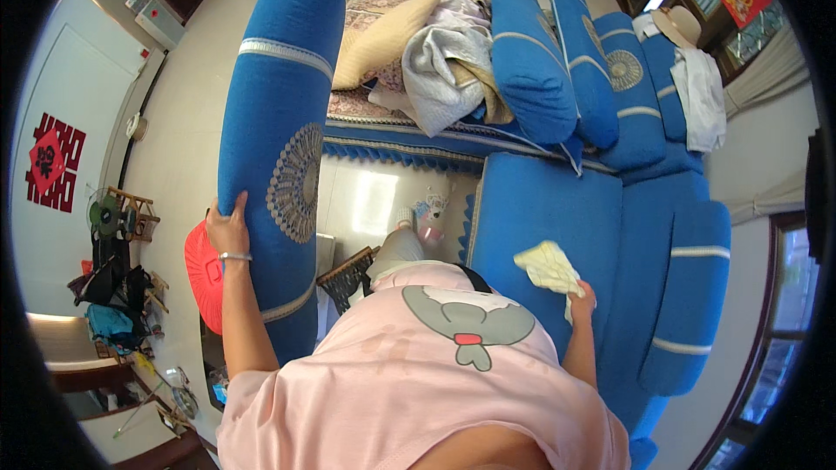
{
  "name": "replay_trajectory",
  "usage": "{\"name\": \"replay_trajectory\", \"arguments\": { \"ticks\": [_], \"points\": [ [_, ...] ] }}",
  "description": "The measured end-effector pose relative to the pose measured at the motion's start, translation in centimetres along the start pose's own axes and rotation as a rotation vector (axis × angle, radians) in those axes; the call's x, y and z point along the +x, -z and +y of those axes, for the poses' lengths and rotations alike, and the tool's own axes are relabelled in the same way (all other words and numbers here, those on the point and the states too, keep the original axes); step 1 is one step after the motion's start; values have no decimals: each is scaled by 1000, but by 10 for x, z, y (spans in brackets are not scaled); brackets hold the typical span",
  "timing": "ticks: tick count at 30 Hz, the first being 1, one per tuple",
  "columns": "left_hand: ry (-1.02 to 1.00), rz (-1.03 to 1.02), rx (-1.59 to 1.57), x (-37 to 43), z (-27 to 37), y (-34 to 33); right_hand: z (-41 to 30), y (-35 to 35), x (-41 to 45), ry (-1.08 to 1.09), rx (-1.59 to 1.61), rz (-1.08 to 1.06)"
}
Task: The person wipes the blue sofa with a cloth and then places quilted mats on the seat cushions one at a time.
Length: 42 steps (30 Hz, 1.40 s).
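Note:
My left hand (228, 228), with a bracelet at the wrist, grips the edge of a long blue sofa cushion (281, 104) with white trim bands and a round beige medallion. The cushion stands on my left side, long and raised off the sofa. A pale yellow cloth (548, 267) hangs from my right hand (582, 299), which is closed on it above the blue sofa seat (548, 202).
Several blue cushions (532, 65) lean on the far part of the sofa beside heaped blankets (450, 72). A red lid or basin (204, 274) is at the left, and a dark woven basket (346, 277) stands near my legs. A hat (679, 26) rests on the sofa back.

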<state>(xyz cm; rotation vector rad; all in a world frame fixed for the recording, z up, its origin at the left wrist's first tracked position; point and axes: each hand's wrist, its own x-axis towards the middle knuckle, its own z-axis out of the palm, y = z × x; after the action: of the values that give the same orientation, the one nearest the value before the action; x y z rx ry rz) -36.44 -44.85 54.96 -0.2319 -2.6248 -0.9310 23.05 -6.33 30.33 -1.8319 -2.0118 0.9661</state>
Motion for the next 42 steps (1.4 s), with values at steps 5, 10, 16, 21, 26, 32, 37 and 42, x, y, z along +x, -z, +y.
{"name": "replay_trajectory", "arguments": {
  "ticks": [5,10,16,21,26,32,37,42],
  "points": [
    [8,53,48,87,15,-55,-1,-17,25,5,87,150],
    [-10,7,150,208,37,-149,-42,-50,60,-98,174,240],
    [-101,-74,134,350,98,-279,-117,-87,90,-256,66,314],
    [-184,-151,90,424,140,-353,-219,-84,99,-326,377,472],
    [-458,-75,34,443,227,-424,-232,-87,70,-324,541,610],
    [-840,-64,-47,414,354,-457,-244,-88,67,-348,656,866],
    [-1211,12,-442,347,473,-483,-232,-56,98,-232,930,1026],
    [-1511,-138,-568,245,535,-522,-273,-15,131,-223,980,1167]
  ]
}}
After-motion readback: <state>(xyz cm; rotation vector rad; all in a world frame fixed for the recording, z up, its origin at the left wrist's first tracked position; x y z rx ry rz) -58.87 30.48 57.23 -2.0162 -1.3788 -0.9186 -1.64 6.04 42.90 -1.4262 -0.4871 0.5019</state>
